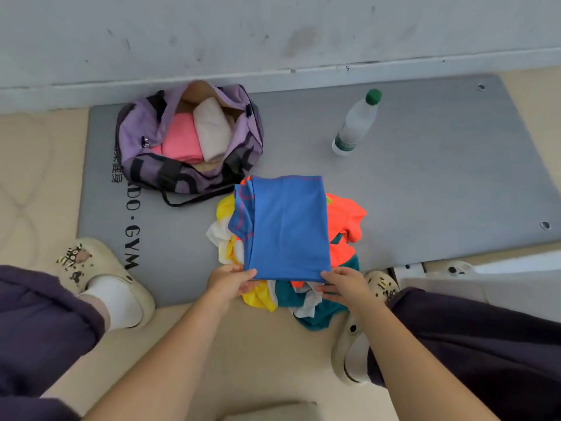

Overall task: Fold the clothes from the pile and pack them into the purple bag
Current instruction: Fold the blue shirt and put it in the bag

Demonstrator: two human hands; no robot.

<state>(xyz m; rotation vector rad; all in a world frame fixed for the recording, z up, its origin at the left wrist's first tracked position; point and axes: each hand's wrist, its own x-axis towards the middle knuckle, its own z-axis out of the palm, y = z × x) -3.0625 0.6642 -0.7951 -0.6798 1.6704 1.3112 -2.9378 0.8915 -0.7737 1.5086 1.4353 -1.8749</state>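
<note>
Over the grey mat [425,177], left hand [230,281] and right hand [343,285] pinch the blue shirt's [288,226] near edge.

"DO·GYM" in black print on the grey mat [425,177]

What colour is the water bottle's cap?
Green; the water bottle's cap shows clearly in the head view.

Bright, even, diffuse light w/ no clear source. Shadows soft and faint: a thin one under the clear plastic water bottle with green cap [355,123], another by the open purple fabric duffel bag [188,141]. No glare. Wide-angle distortion: far grey wall [273,31] edge bows, corners stretched. Centre fairly sharp; near edges, esp. the dark trouser legs [45,323], soft and blurred.
</note>
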